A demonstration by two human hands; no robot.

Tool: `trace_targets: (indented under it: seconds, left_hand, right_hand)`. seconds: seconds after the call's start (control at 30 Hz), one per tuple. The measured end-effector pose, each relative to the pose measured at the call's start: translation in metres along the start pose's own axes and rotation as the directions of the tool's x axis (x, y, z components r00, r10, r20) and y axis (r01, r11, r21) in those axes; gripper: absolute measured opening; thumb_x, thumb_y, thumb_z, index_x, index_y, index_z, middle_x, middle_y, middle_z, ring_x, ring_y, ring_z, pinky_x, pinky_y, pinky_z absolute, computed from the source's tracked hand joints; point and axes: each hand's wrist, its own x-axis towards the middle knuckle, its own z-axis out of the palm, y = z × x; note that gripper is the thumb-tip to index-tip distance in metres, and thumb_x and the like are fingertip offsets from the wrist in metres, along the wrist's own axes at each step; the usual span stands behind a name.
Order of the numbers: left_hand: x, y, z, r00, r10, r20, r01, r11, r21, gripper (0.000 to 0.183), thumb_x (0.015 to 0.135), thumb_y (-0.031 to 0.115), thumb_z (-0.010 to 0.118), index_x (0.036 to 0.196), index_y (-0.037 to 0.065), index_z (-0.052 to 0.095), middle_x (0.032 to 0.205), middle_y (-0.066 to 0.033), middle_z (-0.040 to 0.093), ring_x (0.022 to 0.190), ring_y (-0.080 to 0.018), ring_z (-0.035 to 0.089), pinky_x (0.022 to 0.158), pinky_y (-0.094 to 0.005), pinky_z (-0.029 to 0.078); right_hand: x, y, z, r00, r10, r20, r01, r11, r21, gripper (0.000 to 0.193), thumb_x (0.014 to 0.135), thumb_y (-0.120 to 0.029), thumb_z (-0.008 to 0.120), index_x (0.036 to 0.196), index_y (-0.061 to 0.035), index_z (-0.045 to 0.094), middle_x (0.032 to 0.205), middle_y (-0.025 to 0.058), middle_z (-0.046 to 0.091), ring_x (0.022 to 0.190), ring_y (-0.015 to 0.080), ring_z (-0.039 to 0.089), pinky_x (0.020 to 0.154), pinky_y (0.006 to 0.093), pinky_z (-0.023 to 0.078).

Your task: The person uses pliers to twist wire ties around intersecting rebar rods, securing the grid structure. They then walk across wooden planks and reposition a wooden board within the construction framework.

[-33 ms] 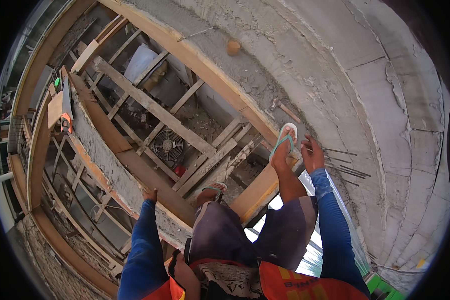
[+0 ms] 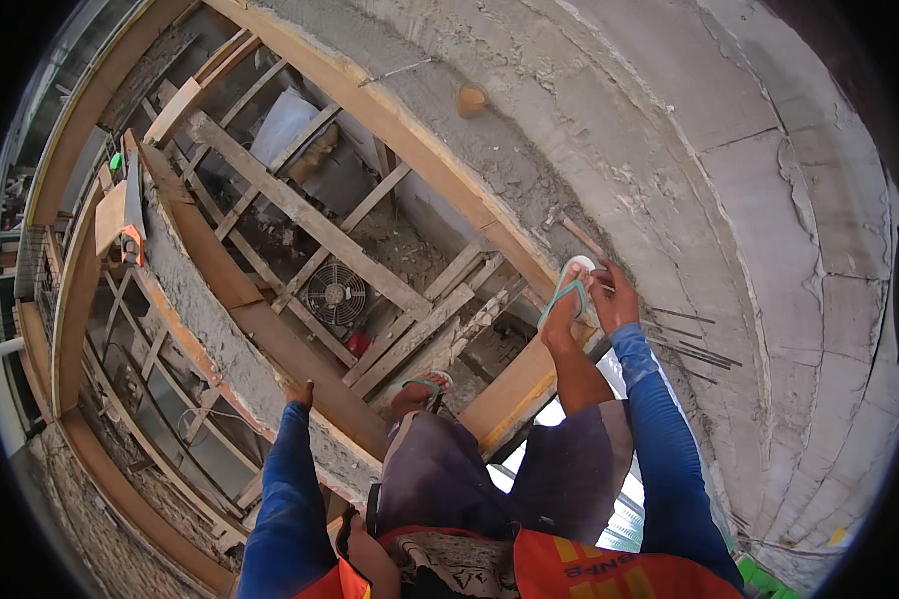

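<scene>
My left hand (image 2: 298,392) leans on the rough concrete beam (image 2: 205,299) beside its wooden formwork board; its thumb stands apart, and its other fingers are partly hidden. My right hand (image 2: 617,299) is beside my right foot, with loosely bent fingers apart at the edge of the green-strapped flip-flop (image 2: 572,295). Nothing shows in its grip, and I cannot tell whether it touches the foot. Just beyond it, a hammer (image 2: 582,238) with a wooden handle lies on the concrete ledge.
Thin steel bars (image 2: 694,349) stick out right of my right hand. A handsaw (image 2: 133,215) with an orange handle lies on the left formwork. Wooden struts (image 2: 315,220) cross the deep opening, with a round fan (image 2: 336,294) below. An orange-brown cup (image 2: 472,100) stands on the far ledge.
My right hand has moved a little forward and left, closer to my right foot and the hammer handle. My left hand stays on the beam.
</scene>
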Motion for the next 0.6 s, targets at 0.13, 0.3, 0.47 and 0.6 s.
trace_targets:
  seconds: [0.13,0.3,0.47,0.6]
  left_hand:
    - [-0.014,0.02,0.033,0.983,-0.169,-0.066,0.173,0.983,0.057,0.124,0.073,0.064,0.073,0.153,-0.006,0.008,0.159,-0.0328,0.004,0.148,-0.0468,0.01,0.121,-0.0481,0.016]
    - [-0.041,0.04,0.031,0.978,-0.181,-0.105,0.183,0.983,0.006,0.123,0.075,0.058,0.074,0.154,-0.006,0.004,0.16,-0.0305,-0.003,0.149,-0.0438,0.002,0.122,-0.0459,0.01]
    - [-0.064,0.022,0.007,0.995,-0.001,-0.103,-0.016,0.986,-0.168,0.112,0.079,0.046,0.074,0.153,-0.007,0.008,0.161,-0.0284,-0.001,0.151,-0.0369,0.004,0.122,-0.0385,0.01]
    - [-0.074,0.057,0.011,0.986,-0.103,-0.129,0.099,0.994,-0.036,0.106,0.084,0.043,0.072,0.153,-0.007,0.009,0.161,-0.0281,0.003,0.151,-0.0359,0.006,0.122,-0.0358,0.009]
  right_hand:
    - [0.15,-0.031,0.097,0.997,-0.073,0.029,0.073,0.997,0.012,0.058,0.086,-0.024,0.072,0.137,-0.0059,0.05,0.123,0.0145,0.064,0.116,0.0259,0.061,0.096,0.0366,0.05]
    - [0.299,-0.044,0.202,0.983,-0.182,-0.038,0.182,0.983,-0.01,0.088,0.078,-0.037,0.08,0.145,-0.0022,0.035,0.137,0.0188,0.054,0.13,0.0311,0.051,0.107,0.0399,0.041]
    - [0.371,-0.075,0.264,0.982,-0.148,-0.117,0.152,0.988,0.023,0.105,0.073,-0.035,0.085,0.148,0.0014,0.023,0.146,0.0222,0.042,0.134,0.0358,0.045,0.114,0.0406,0.036]
    - [0.406,-0.087,0.282,0.994,-0.105,-0.042,0.111,0.973,0.201,0.113,0.072,-0.037,0.086,0.151,0.0007,0.015,0.151,0.0226,0.037,0.138,0.0369,0.039,0.117,0.0396,0.033]
